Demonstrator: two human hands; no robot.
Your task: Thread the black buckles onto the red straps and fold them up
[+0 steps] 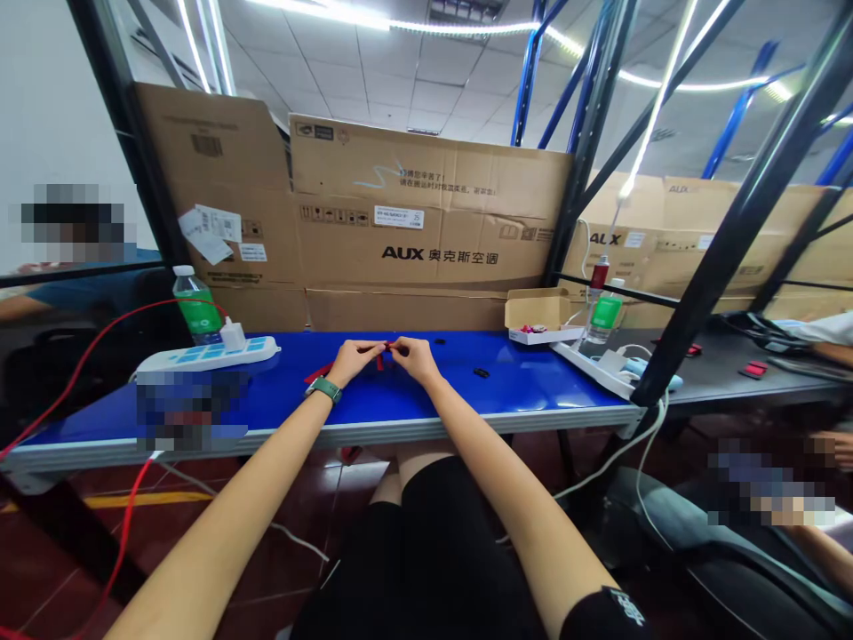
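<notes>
Above the blue tabletop, my left hand and my right hand meet fingertip to fingertip. Both pinch a small dark red piece, too small to make out its kind. A short red strip hangs just below the fingers. Beside my left wrist, which wears a watch with a green band, more red material lies on the table, partly hidden by the hand. Two small black pieces lie to the right of my right hand, the nearer black piece and a farther one.
An open cardboard box with small red items stands at the back right. Power strips lie at left and right, with bottles behind. Red cable loops at left. Cardboard panels wall the back. People sit on both sides.
</notes>
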